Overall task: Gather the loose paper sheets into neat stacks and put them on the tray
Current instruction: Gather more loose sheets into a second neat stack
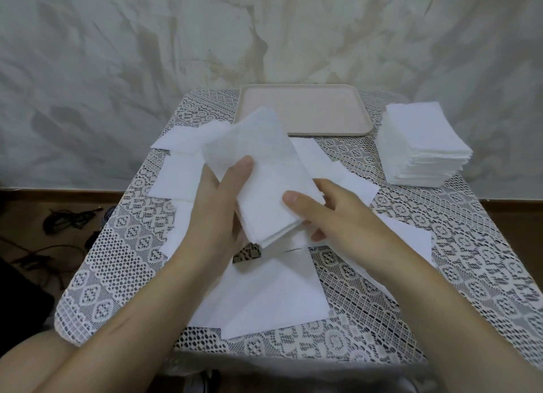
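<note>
Both hands hold a small bundle of white paper sheets [264,184] above the middle of the table. My left hand [217,204] grips its left side, thumb on top. My right hand [329,210] pinches its right edge, thumb on top and fingers underneath. Several loose white sheets [270,295] lie scattered on the lace cloth under and around my hands. A pale pink tray [320,110] sits at the far edge of the table, with nothing on its visible part. A tall neat stack of white sheets [423,146] stands on the table to the right of the tray.
The small table is covered by a white lace cloth [117,263]. A crumpled grey-white sheet [147,54] hangs behind as a backdrop. Dark cables [58,222] lie on the floor to the left of the table.
</note>
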A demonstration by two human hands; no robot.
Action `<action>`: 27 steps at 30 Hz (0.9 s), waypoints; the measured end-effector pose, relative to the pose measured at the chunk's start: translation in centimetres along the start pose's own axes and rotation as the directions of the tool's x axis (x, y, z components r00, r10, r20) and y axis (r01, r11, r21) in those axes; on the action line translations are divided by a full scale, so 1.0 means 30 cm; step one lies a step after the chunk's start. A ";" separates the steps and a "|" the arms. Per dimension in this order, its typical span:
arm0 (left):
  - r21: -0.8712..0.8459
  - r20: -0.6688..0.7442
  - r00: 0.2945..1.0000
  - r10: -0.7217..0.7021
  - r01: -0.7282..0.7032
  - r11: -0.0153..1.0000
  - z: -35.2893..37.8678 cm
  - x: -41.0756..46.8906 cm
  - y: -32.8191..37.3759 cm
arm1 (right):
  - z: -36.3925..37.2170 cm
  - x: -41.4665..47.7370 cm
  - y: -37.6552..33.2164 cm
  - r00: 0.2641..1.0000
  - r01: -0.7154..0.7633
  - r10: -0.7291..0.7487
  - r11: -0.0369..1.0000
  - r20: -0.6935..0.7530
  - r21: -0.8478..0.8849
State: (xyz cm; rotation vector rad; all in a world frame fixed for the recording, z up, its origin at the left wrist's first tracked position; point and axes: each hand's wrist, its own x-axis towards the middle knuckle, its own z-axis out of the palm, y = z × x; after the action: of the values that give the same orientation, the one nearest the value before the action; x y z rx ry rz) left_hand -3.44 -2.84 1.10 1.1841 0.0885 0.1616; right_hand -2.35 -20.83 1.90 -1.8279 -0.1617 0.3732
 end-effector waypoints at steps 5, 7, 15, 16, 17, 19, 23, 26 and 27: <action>-0.073 0.077 0.996 -0.049 0.054 0.996 -0.019 -0.007 0.003 | -0.013 0.003 0.007 0.987 -0.001 -0.037 0.970 0.153 0.243; -0.024 0.076 0.996 -0.036 0.037 0.999 -0.034 0.005 0.005 | -0.022 0.013 0.007 0.991 0.011 -0.072 0.884 0.112 0.468; 0.263 0.239 0.969 -0.059 -0.006 0.965 -0.081 0.026 0.004 | -0.119 0.034 0.040 0.971 0.238 -0.217 0.891 -0.096 0.387; 0.268 0.263 0.961 -0.085 0.012 0.963 -0.085 0.026 -0.008 | -0.128 0.033 0.049 0.976 0.216 -0.205 0.916 -0.070 0.338; 0.276 0.294 0.950 -0.107 0.023 0.961 -0.088 0.024 -0.021 | -0.133 0.029 0.057 0.983 0.183 -0.180 0.946 -0.034 0.268; 0.315 0.330 0.937 -0.118 0.009 0.949 -0.085 0.023 -0.037 | -0.133 0.023 0.075 0.993 0.121 -0.122 0.988 0.006 0.099; 0.332 0.342 0.934 -0.106 -0.014 0.943 -0.068 0.029 -0.052 | -0.106 0.011 0.083 0.991 0.126 -0.127 0.991 -0.042 -0.035; 0.326 0.366 0.927 -0.081 -0.046 0.944 -0.072 0.041 -0.061 | -0.098 0.011 0.086 0.986 0.148 -0.152 0.988 -0.068 -0.050; 0.320 0.378 0.922 -0.078 -0.051 0.946 -0.069 0.044 -0.057 | -0.097 0.013 0.088 0.984 0.156 -0.159 0.986 -0.074 -0.052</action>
State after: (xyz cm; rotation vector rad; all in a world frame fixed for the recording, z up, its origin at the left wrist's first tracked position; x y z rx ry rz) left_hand -2.34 -1.35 -1.23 1.5256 -0.2345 -0.1083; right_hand -1.22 -24.13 0.04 -1.8574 -0.2612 0.1880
